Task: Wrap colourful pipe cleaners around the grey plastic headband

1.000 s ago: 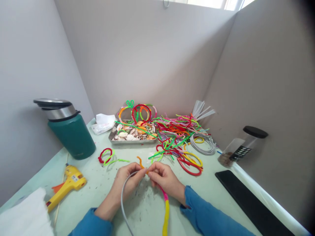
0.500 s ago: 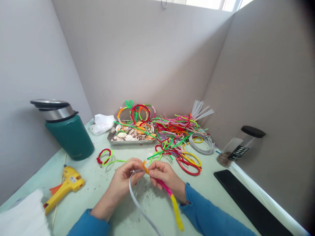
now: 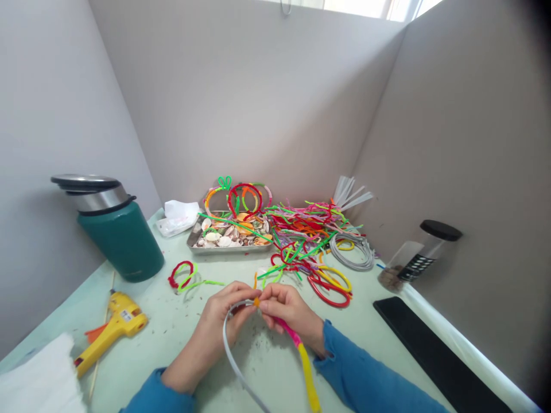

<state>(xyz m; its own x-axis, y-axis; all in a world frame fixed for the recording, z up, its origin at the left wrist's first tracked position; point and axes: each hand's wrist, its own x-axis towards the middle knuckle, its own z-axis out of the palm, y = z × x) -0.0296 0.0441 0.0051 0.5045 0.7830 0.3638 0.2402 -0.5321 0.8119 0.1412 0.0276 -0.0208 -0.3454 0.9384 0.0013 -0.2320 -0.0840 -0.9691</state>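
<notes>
Near the front middle of the table, my left hand (image 3: 221,315) is closed on a bare grey cord (image 3: 230,350), which curves down out of view. Close beside it, my right hand (image 3: 290,310) pinches the wrapped part of what looks like the same cord. Pink and yellow fuzzy wrapping (image 3: 306,361) covers the length hanging below the right hand. Between my fingertips an orange pipe cleaner (image 3: 257,301) is wound on the cord, with its loose end standing up. The fingers hide part of the join.
A metal tray (image 3: 232,249) of seashells, with pipe-cleaner rings (image 3: 245,199) behind it, stands beside a pile of pipe cleaners (image 3: 305,221). A glue gun (image 3: 116,324) and green bottle (image 3: 123,241) are left; a coil of grey cord (image 3: 355,258) and jar (image 3: 419,258) right.
The orange pipe cleaner's loose end has swung upright and its winding sits tighter on the cord. My left hand has turned slightly, showing more of the grey cord along its fingers.
</notes>
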